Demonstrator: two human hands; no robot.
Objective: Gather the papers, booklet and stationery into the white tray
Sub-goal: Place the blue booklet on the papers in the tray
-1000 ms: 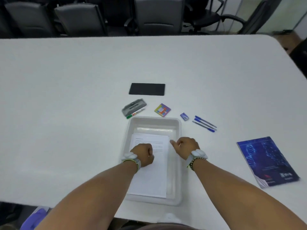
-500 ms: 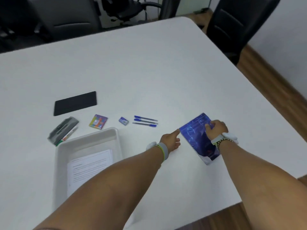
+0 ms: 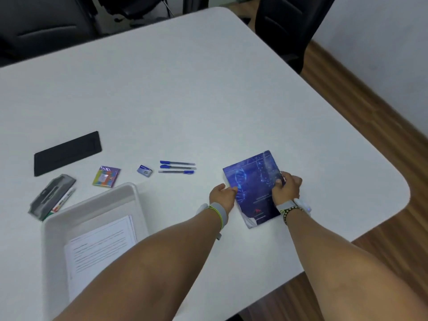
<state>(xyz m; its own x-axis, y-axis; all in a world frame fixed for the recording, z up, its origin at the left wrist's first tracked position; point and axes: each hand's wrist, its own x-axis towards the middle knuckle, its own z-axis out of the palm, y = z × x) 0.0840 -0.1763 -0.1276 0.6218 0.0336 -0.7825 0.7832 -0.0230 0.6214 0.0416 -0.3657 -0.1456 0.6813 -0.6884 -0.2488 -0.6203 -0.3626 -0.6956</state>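
Note:
A blue booklet (image 3: 252,181) lies on the white table at the right. My right hand (image 3: 286,187) grips its right edge, fingers curled over the cover. My left hand (image 3: 222,195) touches its left edge with its fingertips. The white tray (image 3: 92,205) sits at the lower left with printed papers (image 3: 99,246) inside. Three blue pens (image 3: 177,167) lie side by side left of the booklet. A small eraser (image 3: 144,170), a colourful sticky-note pad (image 3: 106,176), a grey stapler (image 3: 52,196) and a marker (image 3: 63,201) lie beyond the tray.
A black flat pad (image 3: 67,152) lies at the far left of the table. The table's rounded corner (image 3: 398,193) and edge are close on the right, with wooden floor (image 3: 382,251) beyond. Dark office chairs (image 3: 282,26) stand along the far side.
Both hands left the tray and reached right to the booklet. My right hand has closed on its right edge and my left hand has come up against its left edge. My head turned right.

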